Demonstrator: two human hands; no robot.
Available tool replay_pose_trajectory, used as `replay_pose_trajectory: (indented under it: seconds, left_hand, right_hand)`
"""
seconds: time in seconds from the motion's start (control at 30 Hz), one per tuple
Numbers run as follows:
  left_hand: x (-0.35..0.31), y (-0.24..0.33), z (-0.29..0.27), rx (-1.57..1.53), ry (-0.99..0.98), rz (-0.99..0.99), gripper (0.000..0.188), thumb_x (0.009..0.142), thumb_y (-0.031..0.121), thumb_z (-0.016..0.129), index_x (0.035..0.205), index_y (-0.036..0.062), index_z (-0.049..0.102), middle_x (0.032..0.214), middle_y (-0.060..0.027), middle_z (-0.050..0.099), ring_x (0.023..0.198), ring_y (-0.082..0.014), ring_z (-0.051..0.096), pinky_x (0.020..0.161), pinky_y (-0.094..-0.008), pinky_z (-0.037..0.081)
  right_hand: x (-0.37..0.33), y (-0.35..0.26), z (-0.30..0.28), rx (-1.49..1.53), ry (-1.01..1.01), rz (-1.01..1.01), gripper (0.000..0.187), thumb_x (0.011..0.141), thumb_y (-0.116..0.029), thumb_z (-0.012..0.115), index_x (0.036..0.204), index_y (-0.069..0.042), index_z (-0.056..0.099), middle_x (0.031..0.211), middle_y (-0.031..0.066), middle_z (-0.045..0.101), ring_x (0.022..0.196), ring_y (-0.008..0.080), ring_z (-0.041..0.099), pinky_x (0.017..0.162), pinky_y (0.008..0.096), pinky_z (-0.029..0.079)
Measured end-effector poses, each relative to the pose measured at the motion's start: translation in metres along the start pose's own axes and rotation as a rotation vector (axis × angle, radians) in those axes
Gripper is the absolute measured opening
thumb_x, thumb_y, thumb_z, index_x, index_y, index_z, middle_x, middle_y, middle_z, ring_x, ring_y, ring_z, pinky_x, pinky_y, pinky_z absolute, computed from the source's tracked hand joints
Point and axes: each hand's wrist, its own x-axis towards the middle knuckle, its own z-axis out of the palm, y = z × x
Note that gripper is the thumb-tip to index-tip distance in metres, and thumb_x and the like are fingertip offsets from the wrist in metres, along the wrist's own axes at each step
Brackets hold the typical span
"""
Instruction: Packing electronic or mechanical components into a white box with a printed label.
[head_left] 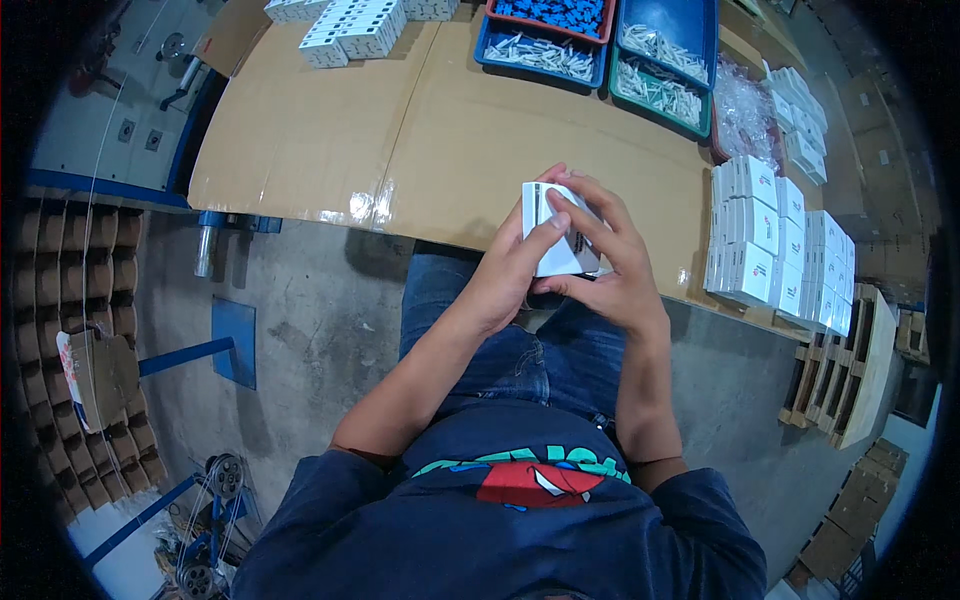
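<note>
Between my two hands, above the near edge of the cardboard-covered table, is a small white box (560,258) with a dark slot along one side. My left hand (515,262) grips its left side, the thumb lying across its face. On the other side my right hand (622,262) wraps round the box, fingers over its top and thumb at the lower edge. What the fingertips behind the box touch is hidden.
Stacked white boxes (752,235) stand at the table's right edge, near a bin of clear plastic bags (745,115). Trays of white plugs (540,57) and blue pieces (560,14) sit at the back. More white boxes (352,32) are stacked at the far left.
</note>
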Motion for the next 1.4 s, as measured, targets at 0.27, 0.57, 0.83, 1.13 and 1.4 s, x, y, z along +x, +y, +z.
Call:
replay_pose_trajectory:
  seconds: [0.27, 0.57, 0.83, 1.13, 1.4]
  left_hand:
    - [-0.003, 0.004, -0.005, -0.314, 0.092, 0.087, 0.061, 0.11, 0.029, 0.044, 0.165, 0.0181, 0.022, 0.15, -0.0137, 0.046, 0.137, -0.0227, 0.05, 0.111, -0.0379, 0.046]
    - [-0.001, -0.016, 0.006, -0.126, 0.138, 0.276, 0.066, 0.111, 0.045, 0.04, 0.165, 0.0189, 0.014, 0.156, -0.0149, 0.04, 0.137, -0.0256, 0.05, 0.113, -0.0404, 0.044]
    - [0.006, -0.011, -0.023, -0.129, 0.117, -0.098, 0.076, 0.109, 0.063, 0.024, 0.149, 0.0016, 0.046, 0.139, -0.017, 0.061, 0.128, -0.0285, 0.059, 0.107, -0.0442, 0.046]
    - [0.007, -0.023, -0.022, -0.188, 0.025, -0.13, 0.057, 0.112, 0.048, 0.031, 0.159, 0.0149, 0.034, 0.147, -0.0137, 0.053, 0.131, -0.0238, 0.056, 0.103, -0.0395, 0.051]
    - [0.009, -0.017, -0.016, -0.222, 0.084, -0.021, 0.056, 0.112, 0.047, 0.032, 0.161, 0.0194, 0.034, 0.153, -0.0089, 0.048, 0.136, -0.022, 0.053, 0.107, -0.0401, 0.048]
  right_hand:
    - [-0.001, -0.016, 0.018, 0.045, 0.376, 0.165, 0.116, 0.063, -0.033, 0.096, 0.158, -0.005, 0.037, 0.158, 0.0169, 0.043, 0.146, 0.0346, 0.043, 0.117, 0.0545, 0.038]
    - [-0.005, -0.026, 0.046, 0.776, 0.508, 0.587, 0.095, 0.08, 0.0, 0.085, 0.159, -0.001, 0.032, 0.141, 0.0134, 0.052, 0.118, 0.0223, 0.06, 0.087, 0.0322, 0.058]
    - [-0.014, -0.003, 0.015, 0.382, 0.223, 0.438, 0.093, 0.079, -0.004, 0.085, 0.159, -0.008, 0.038, 0.143, 0.0147, 0.052, 0.119, 0.0237, 0.061, 0.091, 0.0334, 0.057]
    - [-0.012, -0.001, 0.013, 0.112, 0.09, 0.419, 0.094, 0.071, -0.015, 0.093, 0.152, -0.006, 0.046, 0.149, 0.0124, 0.051, 0.124, 0.025, 0.059, 0.101, 0.0386, 0.054]
    - [-0.015, 0.004, 0.011, 0.3, 0.149, 0.46, 0.092, 0.068, -0.015, 0.093, 0.148, -0.005, 0.048, 0.147, 0.0147, 0.054, 0.132, 0.0294, 0.057, 0.102, 0.0427, 0.055]
